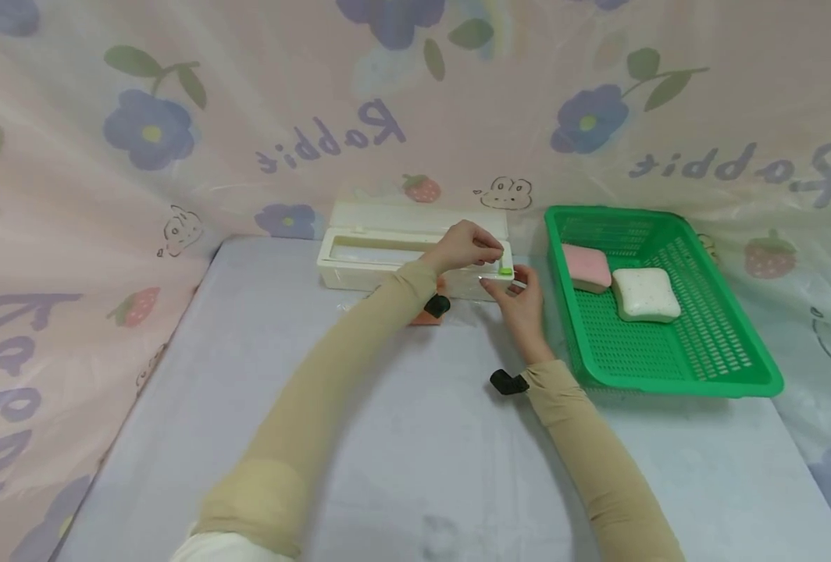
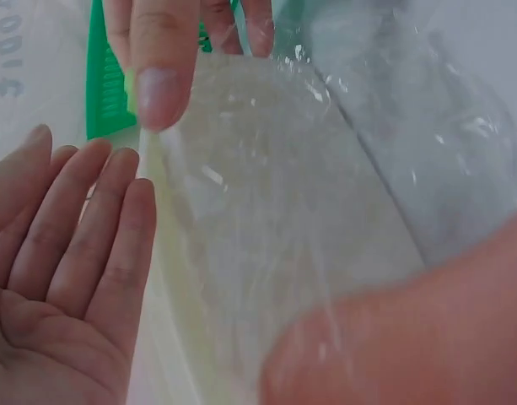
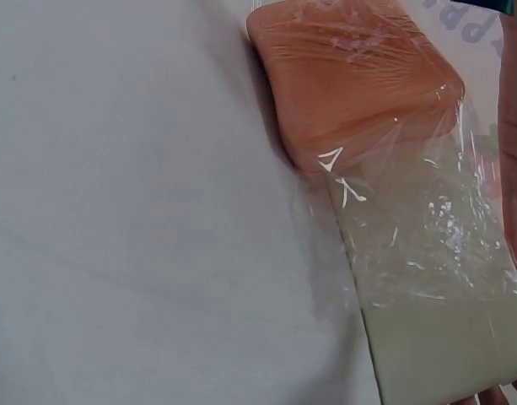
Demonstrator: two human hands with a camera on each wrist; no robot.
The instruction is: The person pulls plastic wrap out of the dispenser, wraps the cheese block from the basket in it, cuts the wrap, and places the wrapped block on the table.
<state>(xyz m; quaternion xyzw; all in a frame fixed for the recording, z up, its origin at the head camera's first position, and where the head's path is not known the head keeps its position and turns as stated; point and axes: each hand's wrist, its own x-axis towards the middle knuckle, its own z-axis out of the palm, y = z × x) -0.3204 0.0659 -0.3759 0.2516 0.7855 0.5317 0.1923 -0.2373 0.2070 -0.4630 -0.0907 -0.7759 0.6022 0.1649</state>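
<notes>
Purple "Rabbit" lettering (image 1: 322, 139) (backwards) behind white box (image 1: 348, 276) under left hand (image 1: 465, 245)

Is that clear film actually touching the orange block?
Touching. The right wrist view shows the clear film lying over the orange block, its creases and shiny wrinkles spread across the block's surface.
</notes>
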